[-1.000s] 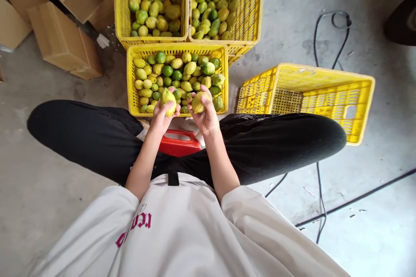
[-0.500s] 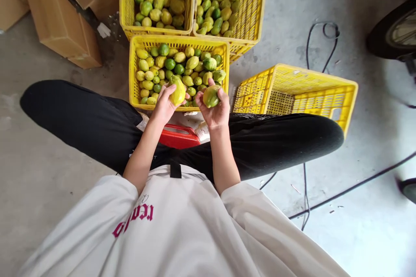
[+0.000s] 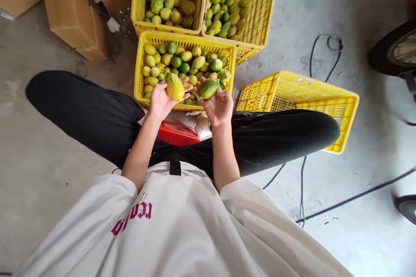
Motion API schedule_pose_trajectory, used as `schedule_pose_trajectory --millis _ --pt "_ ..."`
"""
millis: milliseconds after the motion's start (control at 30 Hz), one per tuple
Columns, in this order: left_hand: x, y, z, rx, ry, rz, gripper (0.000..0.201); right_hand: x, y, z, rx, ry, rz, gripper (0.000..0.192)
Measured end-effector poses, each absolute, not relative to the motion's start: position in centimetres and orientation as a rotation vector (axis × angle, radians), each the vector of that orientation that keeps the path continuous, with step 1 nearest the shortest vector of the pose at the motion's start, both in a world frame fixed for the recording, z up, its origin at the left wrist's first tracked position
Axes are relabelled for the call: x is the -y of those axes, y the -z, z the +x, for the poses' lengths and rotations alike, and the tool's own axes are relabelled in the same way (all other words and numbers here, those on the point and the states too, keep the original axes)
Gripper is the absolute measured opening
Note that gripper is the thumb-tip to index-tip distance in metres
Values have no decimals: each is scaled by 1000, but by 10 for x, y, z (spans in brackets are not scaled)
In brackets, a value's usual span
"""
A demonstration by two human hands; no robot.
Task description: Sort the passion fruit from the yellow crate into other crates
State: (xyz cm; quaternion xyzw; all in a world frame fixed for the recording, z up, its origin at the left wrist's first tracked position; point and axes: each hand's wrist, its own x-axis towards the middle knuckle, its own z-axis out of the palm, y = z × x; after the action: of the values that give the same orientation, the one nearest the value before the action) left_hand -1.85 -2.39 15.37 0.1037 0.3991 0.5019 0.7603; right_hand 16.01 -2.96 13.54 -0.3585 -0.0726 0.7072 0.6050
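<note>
A yellow lemon [image 3: 174, 87] with a greenish tip rests in my left hand [image 3: 160, 101], its fingers partly spread beneath and beside it. A greener, striped lemon [image 3: 209, 88] lies across the fingers of my right hand [image 3: 221, 106], whose palm faces up. Both hands are side by side, above the near edge of a low yellow crate [image 3: 139, 71]. Yellow and green lemons [image 3: 196, 62] of several sizes fill this crate; my hands hide some of those at the near side.
Behind are two taller yellow crates [image 3: 204, 4] [image 3: 271, 8] partly filled with lemons. Another yellow crate [image 3: 346, 123] lies tilted at my right, beyond my knee. A red plastic object [image 3: 177, 134] sits between my legs. Cardboard boxes [image 3: 69, 8], a black cable [image 3: 354, 194] and a wheel [image 3: 394, 49] are around.
Both hands have opened their grip, so the lemons lie more on the palms and fingers. The right lemon has turned to show its greener, striped side. The view has shifted slightly.
</note>
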Motion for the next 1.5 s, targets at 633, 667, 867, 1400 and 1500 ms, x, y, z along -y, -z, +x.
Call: schedule_pose_trajectory --millis 633,667,867,1400,1500 --pt "12 -183 -44 -905 -1072 163 48 28 -129 170 101 -1814 -827 31" --pt "12 -183 -45 -877 -1085 189 46 29 -128 169 89 -1816 -837 29" --pt "12 -168 -35 -937 -1065 415 43 35 -121 168 152 -1794 -953 17" --pt "14 -168 -27 -1035 -942 285 19 29 -138 179 63 -1743 -876 17" --pt "18 -160 -23 -1034 -950 344 7 30 -131 185 51 -1752 -858 23"
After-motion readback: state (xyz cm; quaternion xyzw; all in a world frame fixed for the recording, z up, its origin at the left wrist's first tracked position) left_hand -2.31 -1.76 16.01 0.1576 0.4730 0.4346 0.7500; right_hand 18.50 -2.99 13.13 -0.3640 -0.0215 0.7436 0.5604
